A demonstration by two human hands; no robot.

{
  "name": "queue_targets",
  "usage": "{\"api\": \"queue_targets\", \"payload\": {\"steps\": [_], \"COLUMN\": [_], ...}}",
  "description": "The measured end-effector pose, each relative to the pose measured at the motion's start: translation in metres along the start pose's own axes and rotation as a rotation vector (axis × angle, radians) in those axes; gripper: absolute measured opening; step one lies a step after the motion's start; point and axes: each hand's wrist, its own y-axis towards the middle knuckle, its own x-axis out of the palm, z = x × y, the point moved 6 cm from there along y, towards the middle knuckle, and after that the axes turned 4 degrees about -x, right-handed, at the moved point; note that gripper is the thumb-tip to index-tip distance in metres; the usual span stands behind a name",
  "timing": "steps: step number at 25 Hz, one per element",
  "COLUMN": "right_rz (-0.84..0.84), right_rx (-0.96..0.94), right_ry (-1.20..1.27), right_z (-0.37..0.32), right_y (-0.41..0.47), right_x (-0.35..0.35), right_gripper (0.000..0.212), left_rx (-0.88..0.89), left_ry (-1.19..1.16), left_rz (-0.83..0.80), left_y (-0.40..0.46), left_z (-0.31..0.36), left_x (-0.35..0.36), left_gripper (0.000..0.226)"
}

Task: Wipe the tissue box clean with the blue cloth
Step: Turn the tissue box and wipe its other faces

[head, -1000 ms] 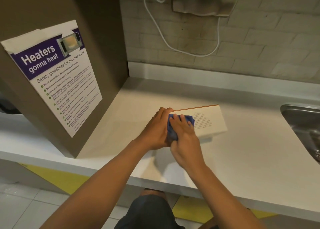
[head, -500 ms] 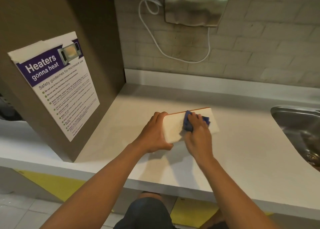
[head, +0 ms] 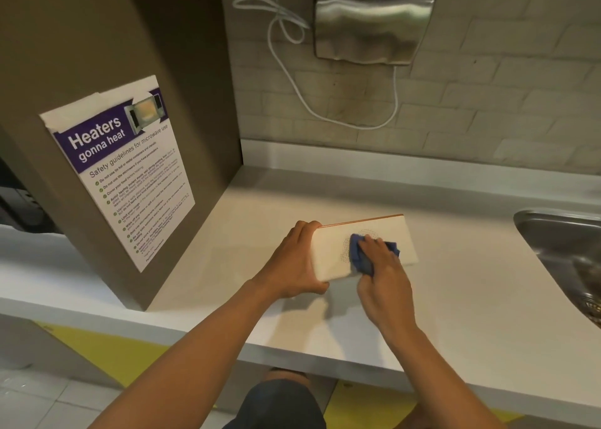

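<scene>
A flat white tissue box (head: 331, 259) with a thin orange far edge and a dotted patch on top lies on the white counter (head: 455, 298). My left hand (head: 292, 266) grips the box's left end, fingers over the far edge and thumb under the near edge. My right hand (head: 380, 272) holds a crumpled blue cloth (head: 361, 259) and presses it on the middle of the box top, over the dotted patch. Most of the cloth is hidden under my fingers.
A brown cabinet side (head: 97, 54) with a microwave safety poster (head: 120, 168) stands to the left. A steel sink (head: 566, 259) is set into the counter at the right. On the brick wall hang a steel hand dryer (head: 374, 19) and its white cable (head: 292, 80).
My right hand has slid the blue cloth from the box's left end rightward to its middle. My left hand has kept its grip on the left end. The camera has tilted up.
</scene>
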Motion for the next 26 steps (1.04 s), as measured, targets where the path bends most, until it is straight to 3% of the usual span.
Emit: {"api": "queue_targets", "payload": {"steps": [2,7,11,17,21,26], "right_rz": [0.036,-0.058,-0.111,-0.042,-0.06,0.116], "right_rx": [0.024,-0.128,-0.146,-0.154,-0.067,0.109], "right_ry": [0.017,0.029,0.025,0.069,0.154,0.491], "right_z": [-0.013,-0.049,-0.038,-0.04,-0.031,-0.024], "right_y": [0.02,0.005,-0.006,-0.011,-0.012,-0.009], "right_x": [0.008,0.044,0.038,0.031,0.026,-0.011], "right_gripper": [0.056,0.066,0.069,0.068,0.067,0.067], "left_rx": [-0.028,0.053,-0.016,-0.12,-0.115,0.059], "left_ry": [-0.007,-0.128,-0.208,-0.26,-0.151,-0.07], "left_rz": [0.003,0.023,0.032,0.01,0.056,0.087], "left_y": [-0.001,-0.006,-0.011,-0.016,-0.015,0.0], "left_z": [-0.001,0.0,-0.011,-0.038,-0.03,0.021], "left_x": [0.001,0.007,0.012,0.02,0.013,-0.028], "left_gripper": [0.11,0.106,0.122,0.115,0.107,0.109]}}
